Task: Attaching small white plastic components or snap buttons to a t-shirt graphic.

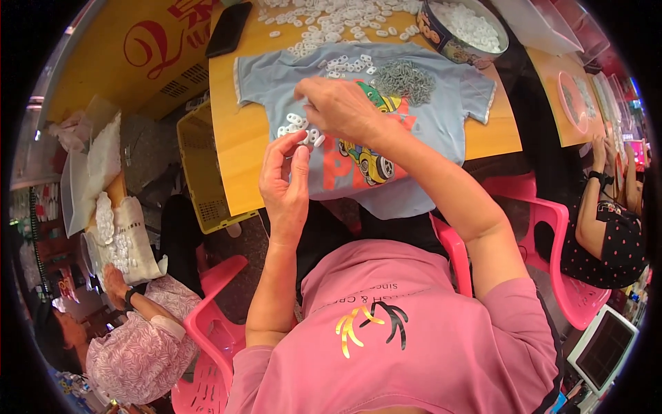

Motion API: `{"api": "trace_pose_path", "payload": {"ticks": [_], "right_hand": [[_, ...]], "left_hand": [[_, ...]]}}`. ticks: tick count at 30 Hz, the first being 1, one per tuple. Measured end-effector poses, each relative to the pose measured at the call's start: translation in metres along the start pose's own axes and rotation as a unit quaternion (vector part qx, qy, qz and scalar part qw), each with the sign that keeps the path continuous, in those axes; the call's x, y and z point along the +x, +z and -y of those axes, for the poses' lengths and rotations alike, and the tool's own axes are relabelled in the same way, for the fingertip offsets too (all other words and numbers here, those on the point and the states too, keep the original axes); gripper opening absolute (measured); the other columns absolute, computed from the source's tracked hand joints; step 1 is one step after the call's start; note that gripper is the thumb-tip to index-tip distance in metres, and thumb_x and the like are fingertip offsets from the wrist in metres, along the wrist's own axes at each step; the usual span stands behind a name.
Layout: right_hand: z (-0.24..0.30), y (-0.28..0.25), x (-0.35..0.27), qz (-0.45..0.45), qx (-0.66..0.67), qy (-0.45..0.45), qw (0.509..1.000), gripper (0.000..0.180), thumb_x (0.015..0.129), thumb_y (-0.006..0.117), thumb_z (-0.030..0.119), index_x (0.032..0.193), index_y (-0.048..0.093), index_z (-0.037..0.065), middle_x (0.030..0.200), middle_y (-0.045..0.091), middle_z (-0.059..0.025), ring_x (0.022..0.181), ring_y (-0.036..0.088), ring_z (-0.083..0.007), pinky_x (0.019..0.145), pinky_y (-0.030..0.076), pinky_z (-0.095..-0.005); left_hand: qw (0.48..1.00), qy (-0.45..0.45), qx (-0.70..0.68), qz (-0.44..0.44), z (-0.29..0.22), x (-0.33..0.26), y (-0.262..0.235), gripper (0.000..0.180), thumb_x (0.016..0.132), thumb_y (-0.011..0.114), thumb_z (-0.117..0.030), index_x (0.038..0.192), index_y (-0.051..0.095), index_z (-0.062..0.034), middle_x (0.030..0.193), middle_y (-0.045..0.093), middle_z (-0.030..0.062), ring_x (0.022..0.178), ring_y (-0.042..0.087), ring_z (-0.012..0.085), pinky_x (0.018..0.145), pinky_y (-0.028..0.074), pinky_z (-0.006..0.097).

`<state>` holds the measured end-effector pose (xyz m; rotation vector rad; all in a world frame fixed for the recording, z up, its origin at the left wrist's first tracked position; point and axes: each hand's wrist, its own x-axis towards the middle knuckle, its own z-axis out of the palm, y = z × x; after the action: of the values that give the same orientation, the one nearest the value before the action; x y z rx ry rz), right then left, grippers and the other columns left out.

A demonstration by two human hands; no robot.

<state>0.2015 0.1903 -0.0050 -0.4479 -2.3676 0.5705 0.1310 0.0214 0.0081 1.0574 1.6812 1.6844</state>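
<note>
My left hand [286, 183] is raised over the near left of a grey-blue T-shirt [289, 69], its thumb and forefinger pinching a small white oval plastic piece. Just beyond its fingertips lies a cluster of white oval pieces with holes [293, 123]. My right hand [341, 109] hovers over the shirt's middle, fingers bent down toward the left; whatever they hold, if anything, is hidden. Beyond it are more white oval pieces [352, 65] and a heap of small grey metal parts [405, 81], too fine to name. My right forearm crosses above the shirt's printed car.
The shirt covers much of a wooden table [238, 165]. At the far edge are a black phone [229, 29], loose white pieces [324, 21] and a round tin [476, 41] full of them. A yellow crate [207, 200] stands left. Two people work at either side on pink chairs [552, 214].
</note>
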Motion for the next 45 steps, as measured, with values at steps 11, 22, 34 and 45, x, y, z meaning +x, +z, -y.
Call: {"api": "trace_pose_path", "payload": {"ticks": [11,22,34,45], "right_hand": [[0.05,-0.044,-0.062,-0.058,0.593,0.326,0.734,0.022,0.092,0.066,0.016,0.107,0.063,0.001,0.089,0.063,-0.0013,0.073,0.057,-0.0078,0.067,0.049,-0.0222],[0.06,-0.07,-0.097,-0.106,0.62,0.395,0.67,0.016,0.092,0.066,0.013,0.105,0.064,0.004,0.087,0.063,-0.0001,0.069,0.056,-0.0061,0.06,0.044,-0.02],[-0.025,-0.135,-0.105,-0.072,-0.044,0.218,0.972,0.011,0.085,0.067,0.007,0.096,0.067,0.002,0.085,0.064,-0.0073,0.064,0.056,-0.0147,0.06,0.046,-0.0274],[-0.013,-0.131,-0.115,0.046,-0.1,0.164,0.98,0.013,0.084,0.068,0.011,0.095,0.066,0.004,0.086,0.06,-0.0114,0.074,0.061,-0.0297,0.066,0.049,-0.037]], "left_hand": [[0.995,-0.043,-0.089,0.008,-0.012,-0.001,0.026,0.019,0.095,0.06,-0.008,0.112,0.06,0.0,0.1,0.06,0.0027,0.089,0.058,0.0091,0.081,0.048,0.023],[0.99,0.001,-0.129,0.054,-0.009,-0.009,0.054,0.014,0.094,0.061,-0.004,0.107,0.061,0.0007,0.102,0.057,0.0036,0.089,0.057,0.0082,0.077,0.047,0.022],[0.975,-0.102,-0.173,0.09,0.006,-0.004,0.061,0.016,0.097,0.057,-0.009,0.109,0.057,0.0019,0.098,0.068,0.0093,0.082,0.064,0.0116,0.076,0.05,0.023],[0.977,-0.099,-0.162,0.1,0.007,-0.004,0.059,0.016,0.097,0.057,-0.008,0.109,0.057,0.0029,0.098,0.068,0.0108,0.082,0.065,0.0122,0.076,0.051,0.024]]}}
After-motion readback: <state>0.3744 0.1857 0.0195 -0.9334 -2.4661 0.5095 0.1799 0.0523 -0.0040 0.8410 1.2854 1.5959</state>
